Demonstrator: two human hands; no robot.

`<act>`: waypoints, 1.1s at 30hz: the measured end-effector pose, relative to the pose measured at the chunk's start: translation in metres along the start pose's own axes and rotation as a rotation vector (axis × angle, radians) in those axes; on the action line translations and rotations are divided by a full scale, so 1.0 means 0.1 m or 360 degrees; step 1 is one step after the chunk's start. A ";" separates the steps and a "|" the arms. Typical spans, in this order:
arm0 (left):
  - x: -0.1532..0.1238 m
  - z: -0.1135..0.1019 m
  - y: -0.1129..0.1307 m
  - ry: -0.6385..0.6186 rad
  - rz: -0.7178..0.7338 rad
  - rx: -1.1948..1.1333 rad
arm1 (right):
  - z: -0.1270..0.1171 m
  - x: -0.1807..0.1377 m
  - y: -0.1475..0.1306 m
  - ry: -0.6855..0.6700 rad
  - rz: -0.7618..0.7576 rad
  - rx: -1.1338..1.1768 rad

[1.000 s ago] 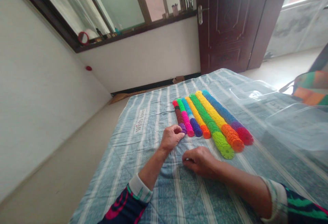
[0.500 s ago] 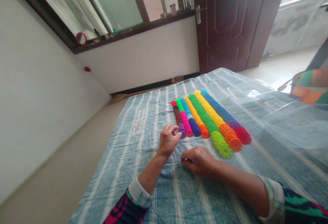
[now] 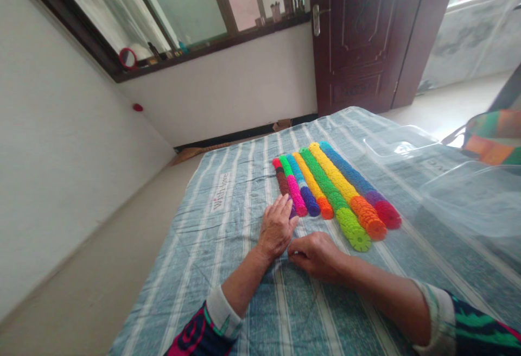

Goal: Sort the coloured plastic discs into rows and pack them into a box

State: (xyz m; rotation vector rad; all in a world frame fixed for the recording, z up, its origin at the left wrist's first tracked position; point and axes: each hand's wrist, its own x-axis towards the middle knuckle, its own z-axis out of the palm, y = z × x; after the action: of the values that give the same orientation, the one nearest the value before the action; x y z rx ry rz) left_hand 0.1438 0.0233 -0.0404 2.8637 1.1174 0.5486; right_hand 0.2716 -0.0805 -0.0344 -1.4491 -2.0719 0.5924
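Observation:
Several rows of coloured plastic discs (image 3: 331, 190) lie side by side on a striped blue cloth (image 3: 228, 220). My left hand (image 3: 278, 226) lies flat with fingers stretched out, its fingertips touching the near end of the leftmost row of red, brown and purple discs (image 3: 282, 181). My right hand (image 3: 315, 255) rests on the cloth just to the right, fingers curled in a pinch; what it holds, if anything, is too small to make out.
A clear plastic box (image 3: 468, 198) and its lid (image 3: 401, 141) stand at the right. A white wall (image 3: 57, 150) runs along the left. A dark wooden door (image 3: 366, 36) and a window sill with small items (image 3: 211, 46) are behind.
My left hand has uncurled from a loose pinch and now lies flat against the end of the leftmost row. The right hand has hardly moved.

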 end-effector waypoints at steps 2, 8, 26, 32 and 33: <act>-0.01 0.00 0.01 -0.0027 -0.0010 0.0033 | 0.00 0.00 0.00 0.0003 0.0005 -0.0008; 0.00 -0.01 0.03 -0.0078 -0.0038 0.0045 | -0.01 -0.01 -0.02 0.0005 0.0012 -0.0024; -0.04 0.03 0.03 -0.0096 0.0020 0.0150 | 0.02 0.01 0.00 0.0010 0.0005 -0.0039; -0.04 0.04 0.04 -0.0142 0.0032 0.0190 | 0.03 0.00 0.01 0.0032 -0.0013 -0.0024; -0.04 0.04 0.03 -0.0148 0.0029 0.0190 | 0.03 -0.01 0.01 0.0037 -0.0015 -0.0026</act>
State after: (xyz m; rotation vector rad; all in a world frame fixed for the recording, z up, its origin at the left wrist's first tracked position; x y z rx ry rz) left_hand 0.1446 0.0185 -0.0453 2.9678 1.1482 0.3562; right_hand 0.2704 -0.0810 -0.0374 -1.4480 -2.0690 0.5536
